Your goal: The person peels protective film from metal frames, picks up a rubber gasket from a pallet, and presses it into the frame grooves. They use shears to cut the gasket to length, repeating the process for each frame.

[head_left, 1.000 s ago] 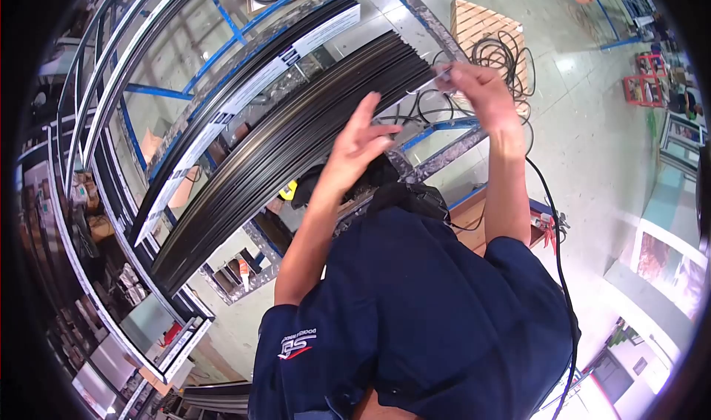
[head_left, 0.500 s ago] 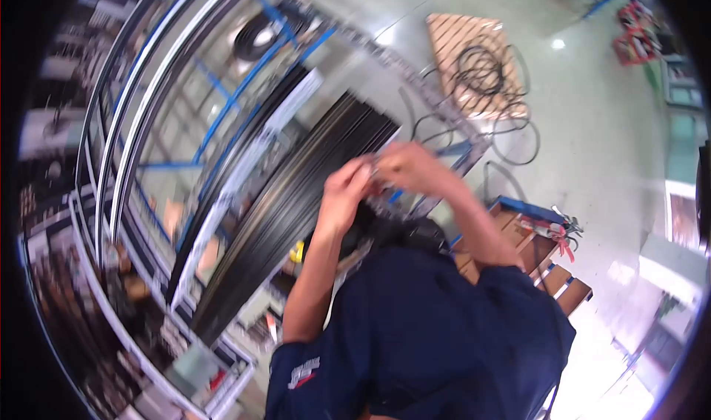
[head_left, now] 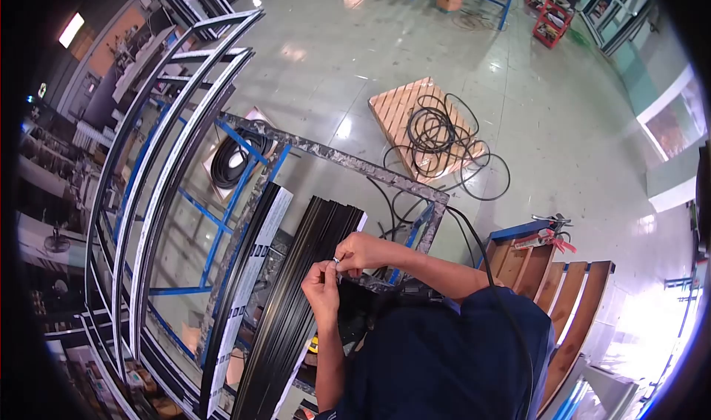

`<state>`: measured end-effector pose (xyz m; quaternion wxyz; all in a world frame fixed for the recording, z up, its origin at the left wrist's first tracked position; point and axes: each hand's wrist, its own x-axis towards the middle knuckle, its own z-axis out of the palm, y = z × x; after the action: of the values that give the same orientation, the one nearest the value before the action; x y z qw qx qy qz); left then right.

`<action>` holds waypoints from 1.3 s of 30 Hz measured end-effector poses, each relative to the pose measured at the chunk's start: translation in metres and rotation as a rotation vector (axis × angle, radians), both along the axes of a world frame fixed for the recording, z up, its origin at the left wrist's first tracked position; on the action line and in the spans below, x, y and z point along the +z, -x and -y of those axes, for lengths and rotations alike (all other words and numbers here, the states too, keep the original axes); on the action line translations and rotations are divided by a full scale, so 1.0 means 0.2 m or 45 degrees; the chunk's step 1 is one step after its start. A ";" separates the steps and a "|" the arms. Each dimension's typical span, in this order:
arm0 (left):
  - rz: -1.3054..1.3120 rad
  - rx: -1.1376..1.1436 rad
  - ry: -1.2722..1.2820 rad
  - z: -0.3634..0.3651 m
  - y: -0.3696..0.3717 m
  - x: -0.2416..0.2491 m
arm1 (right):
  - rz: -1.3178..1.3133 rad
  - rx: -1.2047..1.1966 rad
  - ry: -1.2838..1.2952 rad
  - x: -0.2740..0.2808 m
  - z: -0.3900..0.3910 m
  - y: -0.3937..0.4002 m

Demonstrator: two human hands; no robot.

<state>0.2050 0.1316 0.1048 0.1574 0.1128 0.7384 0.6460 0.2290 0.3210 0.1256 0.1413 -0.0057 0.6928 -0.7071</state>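
My left hand (head_left: 321, 290) and my right hand (head_left: 361, 254) meet in front of my chest, fingertips pinched close together. A tiny shiny bit shows where they meet, too small to name. Under and beyond the hands lies a stack of long black profiles (head_left: 312, 242), its far end just past my right hand. To the left of the stack runs another dark profile with a white printed face (head_left: 243, 287). Something yellow and black (head_left: 313, 344) sits beside my left forearm, partly hidden.
A blue metal rack (head_left: 233, 220) carries the profiles; curved frames (head_left: 155, 198) stand at left. Black cable coils (head_left: 433, 132) lie on a wooden pallet (head_left: 385, 109). At right are a slatted wooden piece (head_left: 570, 294) and pliers with red handles (head_left: 544, 240). Red crates (head_left: 549, 26) stand far off.
My view has tilted up, bringing more of the far floor in. Both hands remain pinched together and appear lower and further left in view.
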 end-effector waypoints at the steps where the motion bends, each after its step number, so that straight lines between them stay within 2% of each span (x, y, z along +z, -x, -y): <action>1: -0.077 0.027 -0.033 0.00 -0.01 0.00 | 0.025 -0.030 0.001 0.02 0.01 -0.01; 3: -0.227 0.079 -0.102 0.00 -0.04 0.00 | 0.078 -0.093 0.005 0.07 0.04 -0.05; 4: -0.355 0.088 0.032 0.01 -0.06 0.03 | 0.099 -0.169 0.009 0.08 0.06 -0.07; 6: -0.373 0.080 0.035 0.03 -0.11 0.06 | 0.138 -0.313 0.012 0.10 0.12 -0.11; 9: -0.365 0.122 -0.072 0.06 -0.20 0.10 | 0.182 -0.473 0.230 0.08 0.23 -0.19; 12: -0.327 0.176 -0.178 0.12 -0.29 0.13 | 0.032 -0.667 0.501 0.06 0.30 -0.29; 15: -0.301 0.106 -0.290 0.18 -0.36 0.14 | -0.120 -0.621 0.400 0.05 0.38 -0.39; 16: -0.209 0.086 -0.367 0.19 -0.38 0.16 | -0.091 -0.502 0.329 0.06 0.39 -0.43; 19: 0.122 0.033 -0.568 0.21 -0.44 0.19 | -0.254 -0.572 0.382 0.09 0.52 -0.56; 21: 0.392 0.015 -0.699 0.23 -0.46 0.19 | -0.434 -0.671 0.142 0.11 0.56 -0.63; 26: 0.713 -0.107 -0.822 0.32 -0.50 0.19 | -0.687 -0.746 -0.263 0.11 0.59 -0.69; 30: 0.945 -0.125 -1.028 0.37 -0.50 0.19 | -0.869 -0.681 -0.287 0.14 0.60 -0.63; 32: 0.958 -0.033 -1.048 0.36 -0.48 0.15 | -0.986 -0.666 -0.314 0.12 0.61 -0.58; 36: 0.839 0.013 -1.085 0.23 -0.46 0.17 | -0.821 -0.764 -0.343 0.09 0.57 -0.53; 39: 0.726 0.023 -1.032 0.05 -0.44 0.16 | -0.479 -0.865 -0.089 0.10 0.44 -0.48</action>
<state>0.2938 0.1219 0.1377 0.2909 -0.0226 0.3562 0.8877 0.3259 0.2331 0.1460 -0.2301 0.0994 0.6927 -0.6762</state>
